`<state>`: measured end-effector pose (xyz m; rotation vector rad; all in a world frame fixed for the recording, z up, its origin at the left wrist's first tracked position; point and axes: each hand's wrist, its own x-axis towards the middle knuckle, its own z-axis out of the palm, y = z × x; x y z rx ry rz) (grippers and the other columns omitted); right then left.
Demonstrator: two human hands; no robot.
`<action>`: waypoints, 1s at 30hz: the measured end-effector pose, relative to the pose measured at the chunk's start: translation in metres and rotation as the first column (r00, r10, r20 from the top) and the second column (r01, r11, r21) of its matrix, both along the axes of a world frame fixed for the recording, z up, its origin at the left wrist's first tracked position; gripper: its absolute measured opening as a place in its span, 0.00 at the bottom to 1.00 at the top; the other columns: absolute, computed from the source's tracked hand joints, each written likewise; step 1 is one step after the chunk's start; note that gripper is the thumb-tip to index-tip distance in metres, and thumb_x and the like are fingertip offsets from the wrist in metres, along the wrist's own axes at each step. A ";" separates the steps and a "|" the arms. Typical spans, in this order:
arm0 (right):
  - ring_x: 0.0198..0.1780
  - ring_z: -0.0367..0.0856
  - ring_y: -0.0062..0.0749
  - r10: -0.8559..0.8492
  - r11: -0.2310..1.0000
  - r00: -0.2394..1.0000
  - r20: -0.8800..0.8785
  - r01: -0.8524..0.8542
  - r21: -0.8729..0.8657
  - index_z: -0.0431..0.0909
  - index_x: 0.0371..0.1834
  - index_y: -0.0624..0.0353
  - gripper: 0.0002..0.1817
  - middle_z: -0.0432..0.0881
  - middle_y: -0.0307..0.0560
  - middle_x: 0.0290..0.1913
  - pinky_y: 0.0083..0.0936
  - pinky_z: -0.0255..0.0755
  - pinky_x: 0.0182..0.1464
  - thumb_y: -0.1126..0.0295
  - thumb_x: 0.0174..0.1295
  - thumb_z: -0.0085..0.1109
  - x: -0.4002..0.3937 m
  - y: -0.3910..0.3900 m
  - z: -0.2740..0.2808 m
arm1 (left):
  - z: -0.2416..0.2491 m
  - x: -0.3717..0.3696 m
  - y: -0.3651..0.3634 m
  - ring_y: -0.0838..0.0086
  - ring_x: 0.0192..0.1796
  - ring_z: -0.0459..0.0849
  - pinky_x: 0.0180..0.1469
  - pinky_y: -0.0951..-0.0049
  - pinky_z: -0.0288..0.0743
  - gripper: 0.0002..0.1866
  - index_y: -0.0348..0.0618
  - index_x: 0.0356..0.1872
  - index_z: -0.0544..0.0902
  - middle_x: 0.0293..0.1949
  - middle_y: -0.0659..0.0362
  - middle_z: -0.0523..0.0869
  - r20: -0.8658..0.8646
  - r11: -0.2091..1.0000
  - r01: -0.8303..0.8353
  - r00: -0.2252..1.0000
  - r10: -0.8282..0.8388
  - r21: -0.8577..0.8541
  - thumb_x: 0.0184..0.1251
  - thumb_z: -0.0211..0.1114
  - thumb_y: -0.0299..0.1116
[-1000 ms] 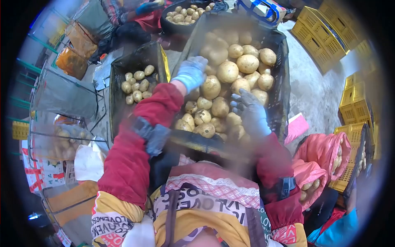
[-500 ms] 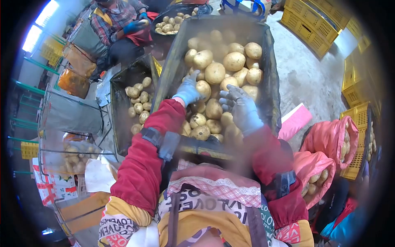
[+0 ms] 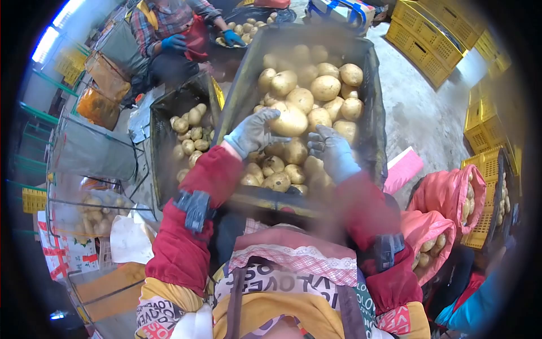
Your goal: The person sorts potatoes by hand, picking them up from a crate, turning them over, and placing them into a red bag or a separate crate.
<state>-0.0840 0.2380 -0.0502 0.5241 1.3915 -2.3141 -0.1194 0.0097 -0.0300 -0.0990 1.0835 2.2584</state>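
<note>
A deep dark-lined crate [image 3: 377,107] in front of me holds many pale potatoes [image 3: 325,88], some with dirt or dark marks. My left hand [image 3: 251,134], in a grey-blue glove, grips a large potato [image 3: 291,120] from its left side, fingers and thumb on either side of it. To the right, my gloved right hand [image 3: 333,151] is over the potatoes with its fingers apart, holding nothing. Beneath and between the hands lie smaller potatoes [image 3: 274,165].
Left of my crate stands a narrower crate [image 3: 160,133] of potatoes. A person in blue gloves [image 3: 174,42] sits beyond it, near a potato-filled container. Pink sacks of potatoes [image 3: 432,229] and yellow crates [image 3: 420,45] stand on the right. A wire rack [image 3: 96,206] is at left.
My left hand has turned and now grips a large potato, which sits higher and nearer. My right hand has shifted slightly. The seated person's hands have moved apart.
</note>
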 end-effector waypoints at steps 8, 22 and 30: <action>0.37 0.82 0.33 0.325 0.900 0.926 -0.190 -0.365 -0.238 0.71 0.59 0.63 0.29 0.81 0.48 0.42 0.26 0.76 0.41 0.47 0.73 0.46 0.027 -0.020 0.026 | 0.035 0.079 -0.012 0.69 0.64 0.74 0.64 0.69 0.73 0.44 0.41 0.75 0.54 0.67 0.55 0.68 -0.305 0.992 -0.125 0.944 0.124 0.014 0.58 0.66 0.16; 0.52 0.80 0.30 0.417 0.900 0.806 -0.421 -0.432 0.063 0.65 0.68 0.62 0.27 0.76 0.48 0.60 0.27 0.76 0.53 0.71 0.65 0.56 0.021 -0.012 0.023 | 0.030 0.085 -0.013 0.72 0.65 0.72 0.62 0.75 0.72 0.44 0.43 0.75 0.56 0.65 0.56 0.71 -0.428 0.975 -0.109 0.903 0.016 -0.193 0.57 0.68 0.18; 0.65 0.71 0.29 0.214 0.967 0.833 -0.510 -0.256 -0.011 0.67 0.67 0.61 0.34 0.71 0.45 0.66 0.31 0.66 0.68 0.86 0.53 0.61 0.018 -0.019 0.015 | 0.040 0.087 -0.023 0.65 0.58 0.81 0.55 0.68 0.81 0.38 0.42 0.71 0.60 0.61 0.53 0.75 -0.099 0.989 -0.038 0.994 0.052 0.140 0.60 0.66 0.19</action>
